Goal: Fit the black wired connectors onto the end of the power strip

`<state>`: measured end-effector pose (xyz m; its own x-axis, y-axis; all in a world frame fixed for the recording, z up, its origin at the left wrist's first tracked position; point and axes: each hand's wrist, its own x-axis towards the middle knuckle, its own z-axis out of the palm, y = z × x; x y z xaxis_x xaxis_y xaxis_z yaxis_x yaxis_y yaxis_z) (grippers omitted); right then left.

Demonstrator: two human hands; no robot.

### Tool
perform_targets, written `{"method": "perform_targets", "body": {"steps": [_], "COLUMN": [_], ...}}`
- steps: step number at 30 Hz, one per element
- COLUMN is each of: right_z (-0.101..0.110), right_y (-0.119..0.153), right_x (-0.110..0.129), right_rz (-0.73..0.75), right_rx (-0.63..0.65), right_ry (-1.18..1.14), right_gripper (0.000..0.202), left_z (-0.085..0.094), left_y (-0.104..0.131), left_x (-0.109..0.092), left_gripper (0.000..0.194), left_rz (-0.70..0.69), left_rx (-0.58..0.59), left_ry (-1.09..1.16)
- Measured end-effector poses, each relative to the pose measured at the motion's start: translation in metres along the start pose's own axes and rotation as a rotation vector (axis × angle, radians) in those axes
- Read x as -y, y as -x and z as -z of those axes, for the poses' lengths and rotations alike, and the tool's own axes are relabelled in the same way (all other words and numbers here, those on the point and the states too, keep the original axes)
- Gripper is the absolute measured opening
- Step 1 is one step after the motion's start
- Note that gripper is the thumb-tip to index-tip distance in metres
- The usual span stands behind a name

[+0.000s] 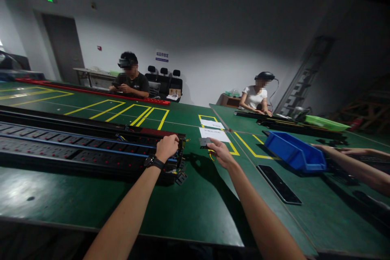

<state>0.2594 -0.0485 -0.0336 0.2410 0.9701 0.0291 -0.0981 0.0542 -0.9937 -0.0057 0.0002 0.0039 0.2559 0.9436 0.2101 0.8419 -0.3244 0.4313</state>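
Several long black socket strips (100, 155) with small red marks lie side by side at the left, their ends pointing towards the middle of the table. My left hand (167, 147), with a black watch on the wrist, is over those ends. Its fingers are curled closed, and what they pinch, if anything, is hidden. To the right, my right hand (222, 152) grips a small dark-grey plate (204, 142) between thumb and fingers, apart from the strips. A yellow wire (211, 155) hangs below this hand. Loose black end pieces (180, 178) with wires stick out at the strip ends.
White paper sheets (214, 134) lie beyond my right hand on the green table (183, 215). To the right are a black tablet-like slab (279, 184), a blue bin (295, 152) and another person's arms (359, 166). Two people sit across the table.
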Motion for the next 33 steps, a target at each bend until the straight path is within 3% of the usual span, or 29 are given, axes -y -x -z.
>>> {"method": "perform_targets", "body": {"steps": [4, 7, 10, 15, 21, 33], "right_z": [0.012, 0.030, 0.045, 0.055, 0.055, 0.043], "right_y": [-0.014, -0.022, -0.024, -0.022, -0.021, -0.011], "right_x": [-0.009, -0.017, -0.023, -0.029, -0.031, -0.023], "right_rz": [0.058, 0.099, 0.093, 0.081, 0.100, 0.094], "right_rx": [-0.226, -0.447, -0.530, -0.504, -0.482, -0.357], "right_ry": [0.137, 0.442, 0.765, 0.915, 1.074, 1.318], "right_gripper": [0.038, 0.028, 0.024, 0.020, 0.032, 0.031], "left_z": [-0.002, -0.003, -0.003, -0.003, -0.003, -0.004], "left_y": [0.000, 0.000, 0.000, -0.001, -0.001, -0.001], "left_x": [0.000, 0.000, 0.000, 0.001, 0.000, 0.002], "left_gripper": [0.029, 0.029, 0.028, 0.028, 0.029, 0.028], "left_rz": [-0.005, 0.004, 0.002, 0.002, -0.002, -0.006], "left_rx": [-0.004, 0.005, 0.006, 0.010, 0.008, 0.001], "left_ry": [-0.033, -0.054, -0.053, -0.044, -0.049, -0.049]}}
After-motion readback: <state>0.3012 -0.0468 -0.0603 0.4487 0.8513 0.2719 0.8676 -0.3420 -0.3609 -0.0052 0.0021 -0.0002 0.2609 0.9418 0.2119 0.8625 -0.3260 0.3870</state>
